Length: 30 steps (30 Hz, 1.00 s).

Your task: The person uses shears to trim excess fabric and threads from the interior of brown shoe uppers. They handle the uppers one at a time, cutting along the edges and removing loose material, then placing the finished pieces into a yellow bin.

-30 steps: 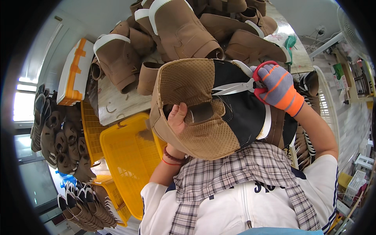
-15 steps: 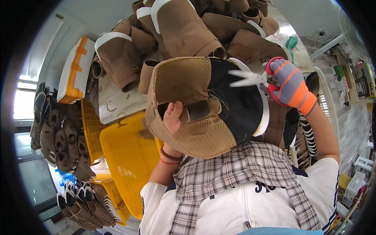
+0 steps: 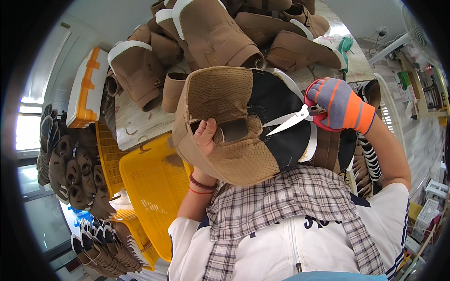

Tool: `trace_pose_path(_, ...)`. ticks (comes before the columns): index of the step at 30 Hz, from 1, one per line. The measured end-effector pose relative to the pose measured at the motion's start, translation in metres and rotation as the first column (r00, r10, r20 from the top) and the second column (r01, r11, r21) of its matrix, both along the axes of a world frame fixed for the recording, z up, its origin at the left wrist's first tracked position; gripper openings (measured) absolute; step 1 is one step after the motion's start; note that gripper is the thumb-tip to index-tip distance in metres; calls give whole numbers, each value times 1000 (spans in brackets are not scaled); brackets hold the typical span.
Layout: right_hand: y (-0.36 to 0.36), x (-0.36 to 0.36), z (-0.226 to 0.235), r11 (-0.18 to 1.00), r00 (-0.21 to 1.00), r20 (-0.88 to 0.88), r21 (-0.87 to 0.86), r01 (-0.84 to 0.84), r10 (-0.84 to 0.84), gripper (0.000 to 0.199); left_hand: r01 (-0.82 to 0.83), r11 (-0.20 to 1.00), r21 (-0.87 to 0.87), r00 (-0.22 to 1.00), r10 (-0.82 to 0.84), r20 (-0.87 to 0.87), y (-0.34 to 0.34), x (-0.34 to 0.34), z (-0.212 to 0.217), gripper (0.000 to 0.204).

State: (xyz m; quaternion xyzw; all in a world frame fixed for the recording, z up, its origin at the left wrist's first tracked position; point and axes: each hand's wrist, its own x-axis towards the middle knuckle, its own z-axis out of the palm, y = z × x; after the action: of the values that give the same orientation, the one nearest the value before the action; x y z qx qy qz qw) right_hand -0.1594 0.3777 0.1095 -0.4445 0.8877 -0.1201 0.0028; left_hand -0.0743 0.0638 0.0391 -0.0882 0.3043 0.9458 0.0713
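A brown boot upper [image 3: 255, 159] is spread open in front of me, showing its tan mesh lining, black toe lining and white curved edge. My left hand [image 3: 205, 136], bare, grips its left side, with fingertips showing inside through the opening and the rest behind the material. In a grey and orange glove, my right hand [image 3: 340, 104] is closed round the red handles of a pair of scissors [image 3: 291, 120]. The blades are parted and point left over the black lining, their tips close to stitching and loose threads beside the tongue area.
Brown boot uppers [image 3: 213, 35] are heaped on the worktable [image 3: 136, 124] ahead. A yellow plastic crate [image 3: 154, 201] stands at my left, near a taped white foam box [image 3: 89, 86]. A green-handled tool [image 3: 345, 47] lies at the table's right; stacked uppers [image 3: 368, 164] fill a pale basket.
The scissors have moved down and left, from above the white edge to near the stitching, and their blades have parted more. My left hand keeps its hold on the boot upper.
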Motion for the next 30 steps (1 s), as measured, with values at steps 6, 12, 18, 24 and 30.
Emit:
trace_pose_path(6, -4, -4, 4, 999, 995, -102, 44, 0, 5, 27, -8, 999, -49, 1000, 9, 24, -4, 1, -4, 33)
trace_pose_path(12, 1, -2, -1, 996, 992, -94, -17, 84, -85, 25, -11, 997, -79, 999, 8, -33, -3, 1, 1, 35)
trace_pose_path(18, -9, 4, 13, 999, 998, -21, 9, 53, -52, 20, -679, -441, -586, 732, -462, -501, -31, 19, -22, 58)
trace_pose_path(24, 13, 2, -2, 993, 991, 84, -43, 110, -106, 27, -608, 80, -789, 755, -247, -607, -14, -17, -1, 21)
trace_pose_path(30, 8, 9, 5, 985, 970, -189, -108, 134, -153, 24, -123, 859, -496, 979, 22, -205, -6, -20, 12, 33)
